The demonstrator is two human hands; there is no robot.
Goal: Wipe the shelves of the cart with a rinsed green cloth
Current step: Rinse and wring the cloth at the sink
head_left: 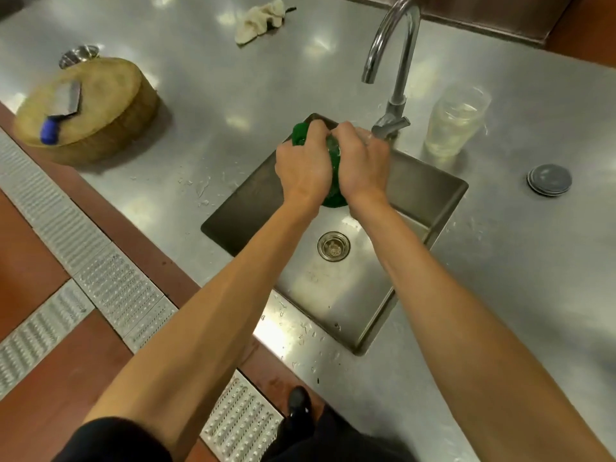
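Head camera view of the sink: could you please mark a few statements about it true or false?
1. The left hand and the right hand both grip the green cloth above the sink. True.
2. A knife lies on the round chopping block. True.
3. The beige rag lies inside the sink. False: the rag lies on the counter, beyond the tap.
4. The clear jar stands left of the tap. False: the jar stands to its right.

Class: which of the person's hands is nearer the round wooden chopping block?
Left. The left hand, gripping the green cloth, is toward the chopping block; the right hand grips the cloth beyond it, nearer the tap.
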